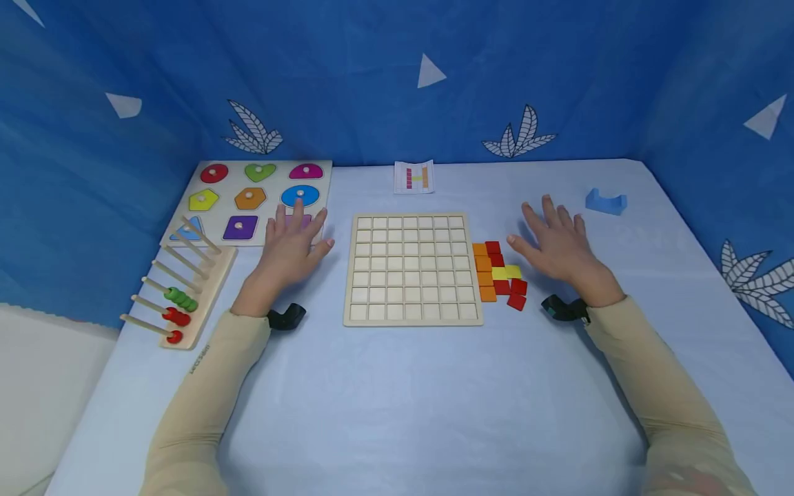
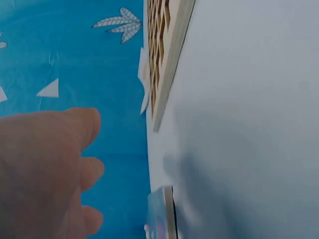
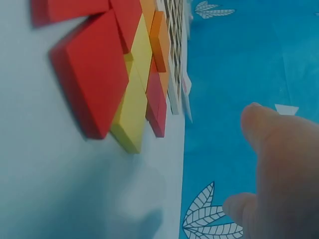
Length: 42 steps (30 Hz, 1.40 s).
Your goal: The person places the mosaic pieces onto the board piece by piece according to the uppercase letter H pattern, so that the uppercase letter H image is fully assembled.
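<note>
My left hand [image 1: 289,241], fingers spread and holding nothing, is above the table by the near right corner of the shape puzzle board [image 1: 273,224]. On the other side, my right hand [image 1: 556,244] is likewise spread with nothing in it, just right of a cluster of coloured square tiles. That cluster has orange tiles [image 1: 484,263], red tiles [image 3: 94,74] and yellow tiles [image 3: 132,109] lying flat and partly overlapping. Between the hands lies a wooden grid board [image 1: 412,326] with bare square cells; its edge also shows in the left wrist view.
A pattern card [image 1: 413,178] lies behind the grid board. At the left stands a wooden peg rack [image 1: 207,296] with green and red beads, overlapping the puzzle board's front in this view. A blue cradle-shaped block [image 1: 606,202] sits at the back right. Blue cloth [image 1: 347,83] hangs behind.
</note>
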Tool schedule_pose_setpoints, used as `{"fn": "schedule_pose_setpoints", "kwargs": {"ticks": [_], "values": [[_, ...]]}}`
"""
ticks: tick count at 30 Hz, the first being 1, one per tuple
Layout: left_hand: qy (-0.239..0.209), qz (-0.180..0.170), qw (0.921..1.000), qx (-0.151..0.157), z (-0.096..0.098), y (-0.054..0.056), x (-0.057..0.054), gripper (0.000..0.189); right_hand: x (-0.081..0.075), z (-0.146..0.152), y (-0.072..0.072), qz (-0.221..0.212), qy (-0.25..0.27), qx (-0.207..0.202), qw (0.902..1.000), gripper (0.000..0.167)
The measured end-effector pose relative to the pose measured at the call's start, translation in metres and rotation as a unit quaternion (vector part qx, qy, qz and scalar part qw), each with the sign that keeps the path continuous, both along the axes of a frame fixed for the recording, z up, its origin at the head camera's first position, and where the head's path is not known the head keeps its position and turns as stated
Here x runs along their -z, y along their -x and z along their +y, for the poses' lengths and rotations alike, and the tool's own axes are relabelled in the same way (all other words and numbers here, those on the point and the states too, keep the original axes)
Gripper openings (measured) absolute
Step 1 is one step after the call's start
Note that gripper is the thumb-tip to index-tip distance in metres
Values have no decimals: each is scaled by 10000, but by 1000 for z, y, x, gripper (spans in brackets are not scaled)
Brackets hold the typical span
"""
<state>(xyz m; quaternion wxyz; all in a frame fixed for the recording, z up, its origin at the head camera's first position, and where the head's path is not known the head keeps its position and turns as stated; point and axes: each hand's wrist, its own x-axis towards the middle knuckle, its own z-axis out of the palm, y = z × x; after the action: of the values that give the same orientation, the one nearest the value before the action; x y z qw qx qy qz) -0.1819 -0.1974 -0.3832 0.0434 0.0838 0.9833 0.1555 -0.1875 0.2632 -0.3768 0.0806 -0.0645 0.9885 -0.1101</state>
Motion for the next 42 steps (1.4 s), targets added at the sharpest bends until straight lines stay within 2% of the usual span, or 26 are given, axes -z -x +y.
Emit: {"fn": "schedule_pose_setpoints", "kwargs": {"ticks": [8,15,19,26,34,42], "values": [[97,-326,9985,437,22,-17,4,67,-1,-4,0,-149,-17,-137,9998,87],[-229,-562,9953,751,29,-27,14,63,2,-5,1,-198,-20,-213,9996,86],[-335,-619,9933,913,31,-30,16,62,2,-6,1,-241,14,-226,9995,84],[-212,-550,9934,985,38,-33,17,62,1,-6,-1,-260,97,-272,9992,83],[-15,-674,9936,911,41,-35,15,64,1,-5,-1,-262,200,-277,9991,82],[-202,-743,9930,892,35,-42,17,63,-1,-4,-1,-311,173,-324,9988,82]]}}
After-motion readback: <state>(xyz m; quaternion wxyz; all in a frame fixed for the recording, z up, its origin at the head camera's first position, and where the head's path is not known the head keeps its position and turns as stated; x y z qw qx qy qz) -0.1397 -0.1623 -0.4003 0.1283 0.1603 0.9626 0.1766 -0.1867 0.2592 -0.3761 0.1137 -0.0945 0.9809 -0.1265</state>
